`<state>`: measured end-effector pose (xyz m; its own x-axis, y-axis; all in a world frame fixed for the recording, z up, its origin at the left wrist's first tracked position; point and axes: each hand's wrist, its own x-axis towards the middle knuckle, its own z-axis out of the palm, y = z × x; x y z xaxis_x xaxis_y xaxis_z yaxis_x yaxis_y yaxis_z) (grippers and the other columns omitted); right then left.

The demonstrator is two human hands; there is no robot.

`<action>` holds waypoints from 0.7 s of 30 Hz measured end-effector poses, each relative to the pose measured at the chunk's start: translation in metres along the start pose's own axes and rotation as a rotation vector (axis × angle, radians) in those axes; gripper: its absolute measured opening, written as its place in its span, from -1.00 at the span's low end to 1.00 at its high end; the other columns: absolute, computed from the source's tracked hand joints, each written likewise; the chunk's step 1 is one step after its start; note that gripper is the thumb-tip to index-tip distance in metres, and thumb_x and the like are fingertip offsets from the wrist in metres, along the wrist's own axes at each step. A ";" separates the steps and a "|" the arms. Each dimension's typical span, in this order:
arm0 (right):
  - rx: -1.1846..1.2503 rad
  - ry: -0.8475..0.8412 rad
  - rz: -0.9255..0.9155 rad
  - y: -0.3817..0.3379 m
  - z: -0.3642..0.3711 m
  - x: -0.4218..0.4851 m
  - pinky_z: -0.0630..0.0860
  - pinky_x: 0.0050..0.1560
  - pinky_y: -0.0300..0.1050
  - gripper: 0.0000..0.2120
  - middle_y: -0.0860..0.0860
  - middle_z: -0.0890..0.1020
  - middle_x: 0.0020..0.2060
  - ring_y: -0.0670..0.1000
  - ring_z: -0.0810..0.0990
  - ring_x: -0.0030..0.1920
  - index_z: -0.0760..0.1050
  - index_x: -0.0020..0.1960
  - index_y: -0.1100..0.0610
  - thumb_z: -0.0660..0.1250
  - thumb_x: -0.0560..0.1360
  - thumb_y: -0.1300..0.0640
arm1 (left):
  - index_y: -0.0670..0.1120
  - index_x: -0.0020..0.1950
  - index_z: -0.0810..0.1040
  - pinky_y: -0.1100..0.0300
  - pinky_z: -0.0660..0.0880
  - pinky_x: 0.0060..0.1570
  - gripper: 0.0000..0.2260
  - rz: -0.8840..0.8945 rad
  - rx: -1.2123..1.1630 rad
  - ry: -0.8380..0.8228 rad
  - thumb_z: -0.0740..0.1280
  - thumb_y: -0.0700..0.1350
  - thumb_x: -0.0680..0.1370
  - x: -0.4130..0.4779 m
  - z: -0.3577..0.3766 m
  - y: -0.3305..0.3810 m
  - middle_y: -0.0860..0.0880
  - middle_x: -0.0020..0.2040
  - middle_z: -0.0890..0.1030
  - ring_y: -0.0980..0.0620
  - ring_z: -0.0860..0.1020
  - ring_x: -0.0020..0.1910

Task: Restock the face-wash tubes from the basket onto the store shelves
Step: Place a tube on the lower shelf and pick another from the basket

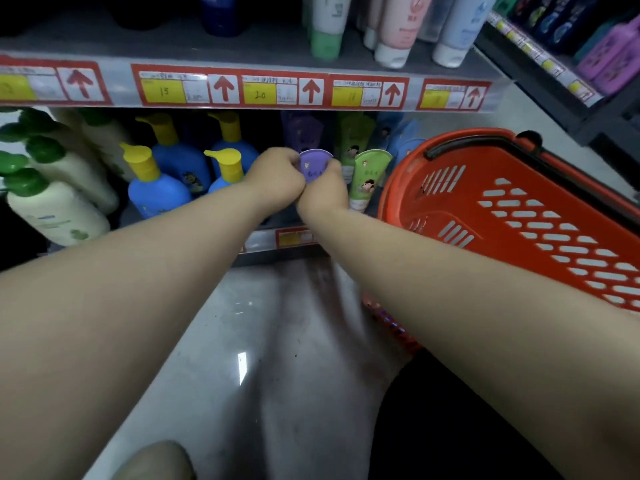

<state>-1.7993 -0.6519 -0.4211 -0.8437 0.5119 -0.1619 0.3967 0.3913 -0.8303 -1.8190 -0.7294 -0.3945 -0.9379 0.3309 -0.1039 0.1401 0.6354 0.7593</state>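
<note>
Purple plastic face-wash tube (313, 166) is being set on the lower shelf (263, 241), left hand (277, 178) and right hand (327, 190) both pinching its top; next probably releasing, then reaching right for the red plastic basket (519, 220).

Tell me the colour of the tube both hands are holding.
The tube is purple, seen best in the head view.

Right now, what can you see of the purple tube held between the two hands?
The purple tube looks like soft lavender plastic, with a rounded, flat crimped end on top and small printed characters on its face. It stands roughly upright at the front of the lower shelf, left of a green tube and in front of more purple packs. The left hand grips its left edge and the right hand its right; its lower part is hidden.
</note>
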 end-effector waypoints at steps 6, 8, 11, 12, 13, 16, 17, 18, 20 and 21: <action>-0.080 -0.023 -0.208 -0.040 -0.065 -0.026 0.39 0.26 -0.04 -0.56 0.15 0.47 0.27 0.12 0.45 0.27 0.29 0.37 0.18 0.25 0.51 0.27 | -0.14 0.24 0.55 0.16 0.42 0.11 -0.66 0.176 0.156 0.067 0.26 -0.28 0.48 -0.019 -0.028 0.049 -0.10 0.17 0.59 -0.04 0.53 0.17; -0.285 -0.058 -0.355 -0.041 -0.095 -0.028 0.40 0.29 0.04 -0.56 0.15 0.49 0.25 0.16 0.45 0.28 0.34 0.33 0.17 0.29 0.46 0.25 | -0.13 0.19 0.55 0.09 0.48 0.08 -0.69 0.261 0.295 0.006 0.28 -0.26 0.46 -0.027 -0.026 0.069 -0.12 0.12 0.60 -0.09 0.55 0.12; -0.644 -0.089 -0.479 -0.027 -0.149 -0.026 0.37 0.29 0.06 -0.53 0.20 0.43 0.27 0.23 0.38 0.29 0.32 0.35 0.21 0.27 0.45 0.22 | -0.17 0.15 0.51 0.01 0.50 0.04 -0.72 0.330 0.545 -0.108 0.28 -0.22 0.44 -0.035 -0.007 0.100 -0.20 0.12 0.54 -0.20 0.53 0.09; -0.709 -0.090 -0.481 -0.018 -0.167 -0.023 0.37 0.29 0.08 -0.52 0.22 0.42 0.27 0.25 0.37 0.30 0.31 0.35 0.22 0.26 0.45 0.21 | -0.19 0.12 0.49 -0.01 0.49 0.06 -0.75 0.348 0.596 -0.137 0.26 -0.20 0.45 -0.037 0.001 0.110 -0.23 0.12 0.51 -0.23 0.51 0.10; -0.756 -0.084 -0.471 -0.009 -0.184 -0.022 0.37 0.28 0.11 -0.52 0.22 0.41 0.27 0.25 0.36 0.30 0.30 0.36 0.22 0.24 0.45 0.21 | -0.19 0.10 0.47 -0.04 0.47 0.10 -0.76 0.357 0.637 -0.152 0.25 -0.16 0.46 -0.038 0.011 0.121 -0.24 0.12 0.48 -0.25 0.49 0.12; -0.844 -0.051 -0.402 0.026 -0.229 -0.019 0.40 0.26 0.15 -0.50 0.21 0.42 0.25 0.27 0.37 0.28 0.30 0.36 0.20 0.25 0.44 0.18 | -0.17 0.15 0.43 -0.10 0.45 0.16 -0.72 0.422 0.731 -0.197 0.24 -0.13 0.47 -0.039 0.047 0.150 -0.23 0.16 0.44 -0.26 0.46 0.17; -0.863 -0.049 -0.370 0.039 -0.241 -0.020 0.40 0.26 0.14 -0.50 0.22 0.42 0.25 0.27 0.37 0.28 0.29 0.36 0.20 0.26 0.44 0.17 | -0.16 0.19 0.42 -0.08 0.44 0.18 -0.70 0.446 0.756 -0.214 0.25 -0.13 0.47 -0.041 0.062 0.158 -0.22 0.18 0.44 -0.25 0.46 0.19; -0.880 -0.050 -0.335 0.052 -0.251 -0.022 0.40 0.26 0.13 -0.50 0.22 0.42 0.25 0.27 0.37 0.28 0.29 0.36 0.21 0.27 0.44 0.17 | -0.15 0.23 0.41 -0.06 0.43 0.20 -0.67 0.468 0.784 -0.232 0.25 -0.12 0.48 -0.043 0.077 0.165 -0.20 0.22 0.43 -0.24 0.45 0.23; -0.904 -0.069 -0.265 0.081 -0.267 -0.025 0.39 0.26 0.11 -0.50 0.22 0.41 0.27 0.25 0.35 0.31 0.28 0.37 0.20 0.27 0.45 0.16 | -0.14 0.31 0.39 -0.02 0.40 0.22 -0.61 0.517 0.838 -0.277 0.25 -0.11 0.49 -0.046 0.108 0.174 -0.18 0.27 0.43 -0.22 0.44 0.26; -0.914 -0.080 -0.235 0.096 -0.273 -0.026 0.38 0.27 0.11 -0.49 0.22 0.40 0.29 0.24 0.34 0.32 0.27 0.38 0.20 0.26 0.46 0.16 | -0.15 0.32 0.38 -0.02 0.40 0.23 -0.60 0.535 0.856 -0.305 0.25 -0.10 0.49 -0.046 0.124 0.177 -0.19 0.27 0.43 -0.22 0.44 0.26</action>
<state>-1.6402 -0.4189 -0.3508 -0.9469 0.3028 -0.1080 0.3142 0.9427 -0.1125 -1.7116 -0.5464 -0.3350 -0.5848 0.7995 -0.1371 0.8008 0.5960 0.0598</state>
